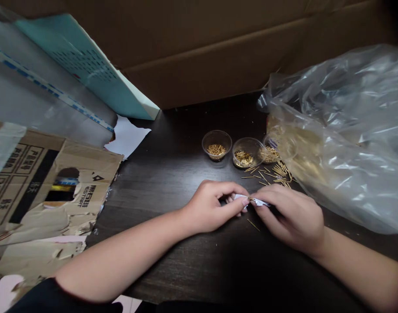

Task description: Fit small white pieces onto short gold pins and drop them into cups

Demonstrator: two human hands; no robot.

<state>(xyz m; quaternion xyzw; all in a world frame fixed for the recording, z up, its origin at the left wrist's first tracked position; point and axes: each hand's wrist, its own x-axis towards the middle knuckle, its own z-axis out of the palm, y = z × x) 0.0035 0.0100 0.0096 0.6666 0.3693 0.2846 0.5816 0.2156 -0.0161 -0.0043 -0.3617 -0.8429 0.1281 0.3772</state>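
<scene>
My left hand (215,206) and my right hand (288,213) meet over the dark table (172,174), both pinched on a small white piece (251,200) between their fingertips. A thin gold pin shows at the pinch of my right fingers. Another gold pin (253,224) lies on the table just below the hands. Loose gold pins (273,171) are scattered just beyond my right hand. Behind them stand three small clear cups of gold parts: left cup (216,145), middle cup (247,153), right cup (270,150).
A large crumpled clear plastic bag (345,130) fills the right side. Torn cardboard (48,187) and a teal sheet (88,65) with plastic lie at the left. A cardboard wall (218,48) closes the back. White paper (127,137) lies near the teal sheet.
</scene>
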